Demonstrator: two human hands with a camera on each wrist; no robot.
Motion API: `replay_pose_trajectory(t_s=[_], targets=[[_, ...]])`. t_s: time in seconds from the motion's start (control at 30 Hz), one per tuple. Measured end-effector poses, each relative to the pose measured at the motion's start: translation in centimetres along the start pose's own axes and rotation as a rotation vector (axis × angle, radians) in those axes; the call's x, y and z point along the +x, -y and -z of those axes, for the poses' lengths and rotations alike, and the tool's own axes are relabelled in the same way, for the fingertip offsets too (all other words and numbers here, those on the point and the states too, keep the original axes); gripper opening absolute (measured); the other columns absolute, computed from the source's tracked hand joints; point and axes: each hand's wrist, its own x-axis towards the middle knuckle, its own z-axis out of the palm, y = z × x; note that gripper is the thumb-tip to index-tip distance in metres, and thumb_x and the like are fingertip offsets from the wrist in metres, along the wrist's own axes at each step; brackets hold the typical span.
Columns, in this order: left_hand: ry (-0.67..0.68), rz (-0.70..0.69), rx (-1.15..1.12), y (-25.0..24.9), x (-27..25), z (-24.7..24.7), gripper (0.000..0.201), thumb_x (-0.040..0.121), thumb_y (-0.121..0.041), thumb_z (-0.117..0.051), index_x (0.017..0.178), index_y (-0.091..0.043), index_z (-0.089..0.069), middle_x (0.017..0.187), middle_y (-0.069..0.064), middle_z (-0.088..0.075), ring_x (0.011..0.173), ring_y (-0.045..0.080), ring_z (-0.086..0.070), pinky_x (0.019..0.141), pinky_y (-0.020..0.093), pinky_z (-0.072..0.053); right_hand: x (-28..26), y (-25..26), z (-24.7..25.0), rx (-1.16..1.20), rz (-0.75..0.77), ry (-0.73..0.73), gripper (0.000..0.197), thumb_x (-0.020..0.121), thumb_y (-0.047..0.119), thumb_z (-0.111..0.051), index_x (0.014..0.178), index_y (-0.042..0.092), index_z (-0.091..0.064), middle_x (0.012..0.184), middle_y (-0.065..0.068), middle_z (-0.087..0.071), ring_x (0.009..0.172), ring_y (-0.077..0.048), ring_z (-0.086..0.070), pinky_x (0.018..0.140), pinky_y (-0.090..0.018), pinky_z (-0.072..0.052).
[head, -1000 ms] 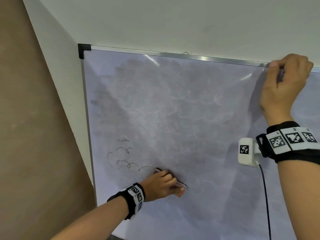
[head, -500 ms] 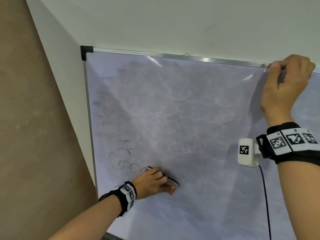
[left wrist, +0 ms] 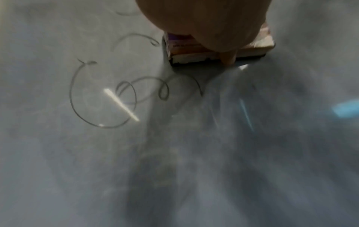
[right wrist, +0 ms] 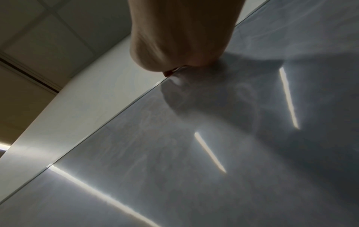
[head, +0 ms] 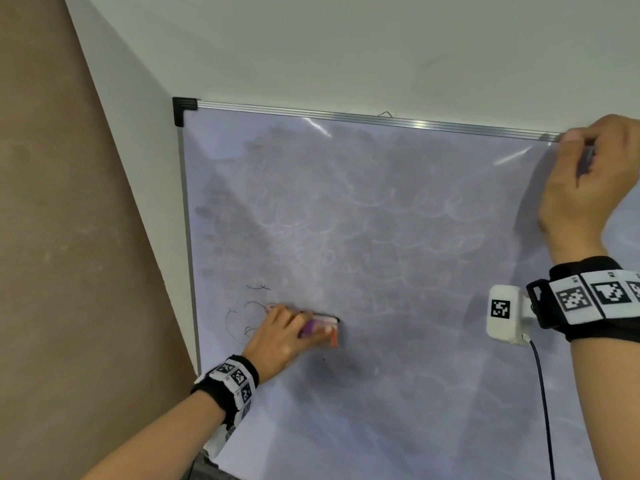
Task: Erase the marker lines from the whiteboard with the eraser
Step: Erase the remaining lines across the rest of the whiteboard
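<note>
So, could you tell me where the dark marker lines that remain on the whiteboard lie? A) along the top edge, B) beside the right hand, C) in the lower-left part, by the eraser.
C: the dark marker lines loop just left of the eraser that the left hand grips.

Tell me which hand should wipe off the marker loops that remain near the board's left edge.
Left. The left hand already grips the eraser right beside the marker loops. The right hand is far off at the whiteboard's top frame.
</note>
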Motion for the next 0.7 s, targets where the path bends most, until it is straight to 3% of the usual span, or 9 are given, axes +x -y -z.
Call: replay_pose_trajectory(t_s=[0.13, 0.23, 0.33, 0.43, 0.53, 0.63, 0.7], targets=[[0.219, -0.285, 0.054, -2.0, -3.0, -1.8, 0.044, 0.078, -0.012, -0.067, 0.114, -0.036, -0.058, 0.096, -0.003, -0.056, 0.086, 0.021, -0.048, 0.089, 0.037, -0.037, 0.2, -1.2, -0.6, -0.01, -0.058, -0.007, 0.024, 0.102, 0.047, -0.037, 0.088, 0.032, -0.05, 0.093, -0.005, -0.052, 0.094, -0.031, -0.053, 0.08, -0.05, -0.043], [0.158, -0.305, 0.064, -1.4, -3.0, -2.0, 0.036, 0.08, -0.015, -0.069, 0.108, -0.035, -0.06, 0.094, -0.004, -0.059, 0.085, 0.02, -0.048, 0.089, 0.034, -0.036, 0.3, -1.8, -0.5, -0.003, -0.065, -0.014, 0.034, 0.101, 0.05, -0.036, 0.088, 0.023, -0.053, 0.096, -0.014, -0.054, 0.093, -0.032, -0.053, 0.079, -0.051, -0.043], [0.041, -0.184, 0.037, 0.6, -2.1, -0.8, 0.044, 0.084, -0.01, -0.059, 0.12, -0.034, -0.058, 0.097, 0.001, -0.058, 0.087, 0.023, -0.048, 0.083, 0.036, -0.038, 0.4, -1.4, -0.5, -0.006, -0.05, 0.0, 0.022, 0.102, 0.049, -0.037, 0.087, 0.036, -0.048, 0.096, -0.014, -0.054, 0.093, -0.033, -0.054, 0.08, -0.051, -0.043], [-0.107, 0.073, 0.004, 3.8, -0.7, 1.4, 0.051, 0.083, -0.009, -0.059, 0.129, -0.03, -0.053, 0.105, 0.008, -0.053, 0.089, 0.027, -0.047, 0.077, 0.038, -0.037, 0.2, -1.7, -0.6, -0.056, -0.038, -0.012, 0.019, 0.102, 0.049, -0.037, 0.086, 0.043, -0.044, 0.097, -0.013, -0.054, 0.095, -0.032, -0.054, 0.083, -0.052, -0.043], [-0.212, 0.348, -0.046, 6.3, 0.9, 3.4, 0.038, 0.092, -0.024, -0.056, 0.13, -0.029, -0.049, 0.107, 0.015, -0.057, 0.087, 0.031, -0.049, 0.079, 0.033, -0.032, 0.2, -2.0, -0.2, -0.023, -0.077, 0.002, 0.017, 0.102, 0.053, -0.036, 0.087, 0.047, -0.045, 0.099, -0.01, -0.056, 0.099, -0.03, -0.055, 0.088, -0.051, -0.043], [-0.253, 0.394, -0.06, 6.3, 1.2, 3.5, 0.05, 0.084, -0.017, -0.064, 0.13, -0.028, -0.048, 0.109, 0.015, -0.056, 0.086, 0.03, -0.049, 0.077, 0.035, -0.035, -0.1, -1.7, -0.1, -0.062, -0.113, 0.051, 0.033, 0.101, 0.057, -0.033, 0.09, 0.033, -0.052, 0.101, -0.011, -0.059, 0.1, -0.032, -0.056, 0.087, -0.043, -0.044], [-0.24, 0.311, -0.013, 5.6, 0.5, 3.0, 0.056, 0.08, -0.01, -0.063, 0.13, -0.028, -0.048, 0.111, 0.011, -0.05, 0.088, 0.027, -0.045, 0.076, 0.037, -0.036, -0.2, -1.4, -0.3, -0.018, -0.116, 0.038, 0.038, 0.103, 0.053, -0.034, 0.088, 0.023, -0.051, 0.093, -0.014, -0.057, 0.09, -0.03, -0.054, 0.076, -0.032, -0.04]])
